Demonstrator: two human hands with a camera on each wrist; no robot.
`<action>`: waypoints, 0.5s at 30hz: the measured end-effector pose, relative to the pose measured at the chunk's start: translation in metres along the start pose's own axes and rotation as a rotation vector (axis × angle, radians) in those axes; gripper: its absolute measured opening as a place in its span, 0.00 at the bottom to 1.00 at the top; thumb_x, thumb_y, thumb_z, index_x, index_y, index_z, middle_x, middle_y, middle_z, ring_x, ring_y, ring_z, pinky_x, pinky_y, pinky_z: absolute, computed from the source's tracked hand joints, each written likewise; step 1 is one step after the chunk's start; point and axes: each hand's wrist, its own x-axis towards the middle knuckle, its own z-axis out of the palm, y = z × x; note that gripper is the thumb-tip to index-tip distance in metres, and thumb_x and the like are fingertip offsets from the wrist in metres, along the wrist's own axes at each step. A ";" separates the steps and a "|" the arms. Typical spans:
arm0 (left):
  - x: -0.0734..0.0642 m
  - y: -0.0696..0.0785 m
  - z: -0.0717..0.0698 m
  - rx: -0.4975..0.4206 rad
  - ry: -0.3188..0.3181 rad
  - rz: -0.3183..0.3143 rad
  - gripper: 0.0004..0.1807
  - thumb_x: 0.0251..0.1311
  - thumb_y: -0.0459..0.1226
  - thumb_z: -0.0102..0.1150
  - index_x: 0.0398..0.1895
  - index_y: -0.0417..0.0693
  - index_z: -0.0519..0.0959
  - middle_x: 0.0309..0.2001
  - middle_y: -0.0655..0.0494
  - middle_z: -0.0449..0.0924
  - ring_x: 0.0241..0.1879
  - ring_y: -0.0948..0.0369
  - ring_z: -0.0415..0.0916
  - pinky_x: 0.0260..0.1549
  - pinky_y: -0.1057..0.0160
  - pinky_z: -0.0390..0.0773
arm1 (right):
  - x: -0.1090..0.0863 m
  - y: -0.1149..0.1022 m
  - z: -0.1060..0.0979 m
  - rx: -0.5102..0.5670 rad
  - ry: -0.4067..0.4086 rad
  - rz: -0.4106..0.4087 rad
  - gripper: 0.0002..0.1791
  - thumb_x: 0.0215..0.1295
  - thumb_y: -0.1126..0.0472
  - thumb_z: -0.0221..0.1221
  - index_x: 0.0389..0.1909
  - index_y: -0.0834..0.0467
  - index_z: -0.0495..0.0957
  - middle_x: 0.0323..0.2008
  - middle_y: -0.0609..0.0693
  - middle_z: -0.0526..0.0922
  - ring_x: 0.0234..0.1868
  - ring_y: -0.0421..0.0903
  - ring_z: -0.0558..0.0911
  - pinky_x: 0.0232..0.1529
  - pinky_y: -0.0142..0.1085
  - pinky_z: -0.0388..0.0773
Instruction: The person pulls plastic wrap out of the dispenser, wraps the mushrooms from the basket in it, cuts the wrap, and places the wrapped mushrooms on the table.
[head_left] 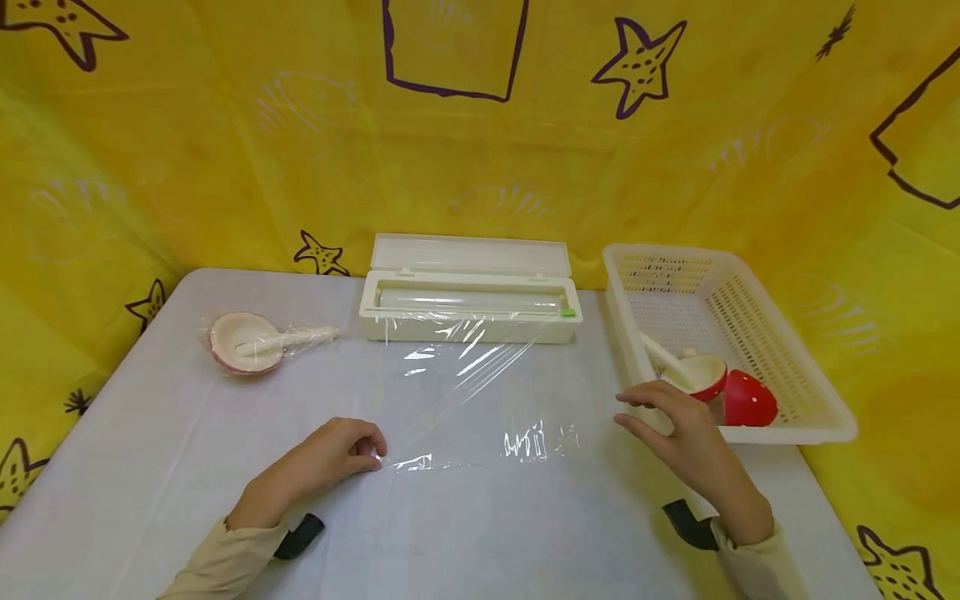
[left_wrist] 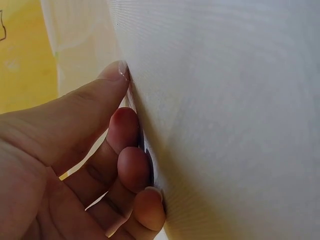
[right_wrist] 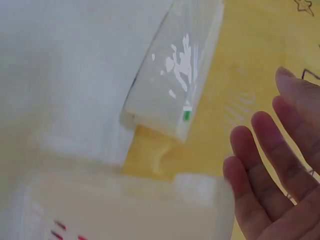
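Clear cling film (head_left: 465,400), that's the centre of the action: a sheet of it runs down the front of the dispenser box (head_left: 472,277) and out toward the person across the bench (head_left: 150,417), bright glints all over it, creases fanning off toward the right. At its near left corner, the left hand (head_left: 326,458) has its grip closed, thumb and curled fingers pinching the edge low against the bench top. Across to the right hand (head_left: 690,437), and its grip is loose, fingers apart and holding nothing, raised between the film and the white plastic basket (head_left: 806,358).

Up at the box, the lid (head_left: 471,254) leans back, the roll (head_left: 468,302) lies lengthwise inside, and a little green tab (head_left: 567,312) marks the right end. Over in the basket, a red bowl (head_left: 708,375) with a pale inside has a white utensil (head_left: 660,354) leaning in it, and a red dotted piece (head_left: 750,398) sits right alongside. Far left, a pale-lined bowl (head_left: 246,340) and another white utensil lie bundled in shiny clear wrap. Behind it all, a yellow cloth (head_left: 225,167) printed with starfish and fish!
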 end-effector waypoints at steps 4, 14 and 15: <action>0.000 0.000 0.000 0.000 0.002 -0.002 0.05 0.53 0.32 0.69 0.30 0.48 0.81 0.22 0.65 0.72 0.25 0.74 0.65 0.27 0.71 0.69 | 0.002 0.014 -0.009 0.013 0.061 -0.021 0.17 0.49 0.61 0.74 0.41 0.59 0.85 0.38 0.51 0.87 0.43 0.33 0.81 0.53 0.13 0.70; 0.001 -0.003 0.001 0.009 0.001 0.011 0.05 0.53 0.31 0.69 0.29 0.48 0.81 0.22 0.66 0.73 0.25 0.75 0.65 0.27 0.71 0.69 | 0.000 0.037 -0.026 -0.020 0.067 0.007 0.24 0.34 0.79 0.74 0.38 0.66 0.84 0.36 0.57 0.85 0.44 0.17 0.75 0.41 0.14 0.75; 0.001 -0.003 0.001 0.007 0.001 0.010 0.05 0.53 0.31 0.69 0.30 0.48 0.81 0.22 0.66 0.73 0.25 0.75 0.65 0.27 0.71 0.69 | 0.000 0.040 -0.028 -0.021 0.061 0.022 0.24 0.33 0.80 0.74 0.38 0.66 0.84 0.36 0.57 0.85 0.45 0.17 0.75 0.40 0.14 0.75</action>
